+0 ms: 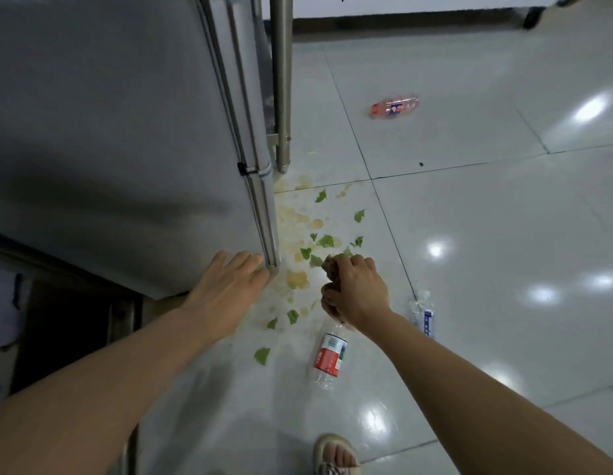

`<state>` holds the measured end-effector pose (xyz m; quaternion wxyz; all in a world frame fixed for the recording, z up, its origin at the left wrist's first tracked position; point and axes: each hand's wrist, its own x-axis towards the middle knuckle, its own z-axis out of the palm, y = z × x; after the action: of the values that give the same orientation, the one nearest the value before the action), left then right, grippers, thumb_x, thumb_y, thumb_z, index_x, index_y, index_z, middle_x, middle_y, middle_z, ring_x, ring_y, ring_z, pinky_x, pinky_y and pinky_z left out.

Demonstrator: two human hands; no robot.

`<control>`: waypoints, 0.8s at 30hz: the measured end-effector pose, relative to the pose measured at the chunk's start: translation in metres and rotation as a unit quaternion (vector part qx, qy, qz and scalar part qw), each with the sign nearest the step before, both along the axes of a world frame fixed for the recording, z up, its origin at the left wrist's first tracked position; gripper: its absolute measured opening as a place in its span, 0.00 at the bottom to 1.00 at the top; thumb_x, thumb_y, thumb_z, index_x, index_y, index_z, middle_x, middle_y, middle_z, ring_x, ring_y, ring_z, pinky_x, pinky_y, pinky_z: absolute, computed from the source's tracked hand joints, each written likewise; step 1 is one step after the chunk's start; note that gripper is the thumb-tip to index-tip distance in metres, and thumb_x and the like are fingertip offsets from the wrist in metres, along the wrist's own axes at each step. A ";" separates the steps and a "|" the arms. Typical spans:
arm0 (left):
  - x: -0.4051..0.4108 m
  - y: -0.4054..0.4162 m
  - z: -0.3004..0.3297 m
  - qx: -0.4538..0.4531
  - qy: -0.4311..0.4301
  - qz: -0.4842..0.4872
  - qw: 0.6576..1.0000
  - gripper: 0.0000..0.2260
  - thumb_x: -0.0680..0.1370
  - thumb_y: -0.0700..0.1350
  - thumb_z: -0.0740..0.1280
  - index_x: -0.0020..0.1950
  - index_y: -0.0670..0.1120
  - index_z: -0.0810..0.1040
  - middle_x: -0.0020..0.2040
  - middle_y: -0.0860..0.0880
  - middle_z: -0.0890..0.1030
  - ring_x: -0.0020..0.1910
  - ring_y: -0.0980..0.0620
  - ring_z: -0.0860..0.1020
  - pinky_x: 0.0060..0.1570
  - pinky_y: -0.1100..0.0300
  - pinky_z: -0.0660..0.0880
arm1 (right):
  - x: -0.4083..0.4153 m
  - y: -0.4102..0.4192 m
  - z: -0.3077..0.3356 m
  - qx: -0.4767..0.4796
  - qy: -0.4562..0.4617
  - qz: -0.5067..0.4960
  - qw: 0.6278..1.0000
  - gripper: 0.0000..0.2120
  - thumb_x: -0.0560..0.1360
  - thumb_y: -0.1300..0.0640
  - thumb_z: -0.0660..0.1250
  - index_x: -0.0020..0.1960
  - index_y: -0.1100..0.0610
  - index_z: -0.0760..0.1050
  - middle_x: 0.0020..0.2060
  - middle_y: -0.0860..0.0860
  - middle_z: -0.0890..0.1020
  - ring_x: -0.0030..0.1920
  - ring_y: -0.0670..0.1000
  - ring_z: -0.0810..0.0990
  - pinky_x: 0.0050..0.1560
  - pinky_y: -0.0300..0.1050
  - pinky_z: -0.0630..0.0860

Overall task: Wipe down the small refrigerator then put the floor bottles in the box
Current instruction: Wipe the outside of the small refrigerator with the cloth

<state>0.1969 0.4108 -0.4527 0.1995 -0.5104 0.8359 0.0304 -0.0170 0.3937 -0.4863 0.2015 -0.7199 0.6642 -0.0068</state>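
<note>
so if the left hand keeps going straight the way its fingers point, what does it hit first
Probably the refrigerator: the left hand lies open with fingertips already at its lower front corner. Depth is unclear, so it may just slide along the side.

Red-label bottle neck hidden behind right hand. Brown cloth mostly hidden in fist. Sandalled foot cut by bottom edge. Bottle labels unreadable.

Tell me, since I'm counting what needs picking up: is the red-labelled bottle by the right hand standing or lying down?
Lying down. The red-labelled bottle rests on its side on the floor tiles.
</note>
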 end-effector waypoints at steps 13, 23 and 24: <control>-0.047 -0.022 0.286 -0.050 0.070 -0.028 0.996 0.31 0.72 0.34 0.65 0.73 0.47 0.58 0.69 0.46 0.67 0.66 0.47 0.68 0.62 0.52 0.67 | -0.049 0.002 0.301 -0.030 0.000 -0.047 0.998 0.21 0.74 0.53 0.65 0.65 0.55 0.66 0.57 0.54 0.75 0.60 0.55 0.68 0.51 0.46 0.71; -0.072 -0.022 0.411 -0.036 0.092 0.014 0.995 0.28 0.76 0.39 0.65 0.73 0.49 0.59 0.67 0.48 0.69 0.61 0.49 0.71 0.60 0.53 0.70 | -0.089 -0.005 0.440 -0.074 -0.004 -0.015 0.997 0.19 0.73 0.55 0.66 0.62 0.56 0.69 0.58 0.54 0.72 0.58 0.54 0.70 0.47 0.45 0.73; -0.079 -0.025 0.420 -0.034 0.095 0.023 0.995 0.27 0.76 0.39 0.65 0.72 0.49 0.60 0.66 0.48 0.69 0.60 0.49 0.72 0.59 0.52 0.70 | -0.098 -0.010 0.449 -0.083 -0.005 -0.007 0.997 0.18 0.73 0.55 0.66 0.62 0.56 0.69 0.58 0.54 0.71 0.57 0.54 0.70 0.46 0.45 0.73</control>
<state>0.1179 0.3861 -0.0325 0.1011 -0.5310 0.8395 0.0554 -0.1149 0.3834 -0.0377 0.1444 -0.7294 0.6654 -0.0664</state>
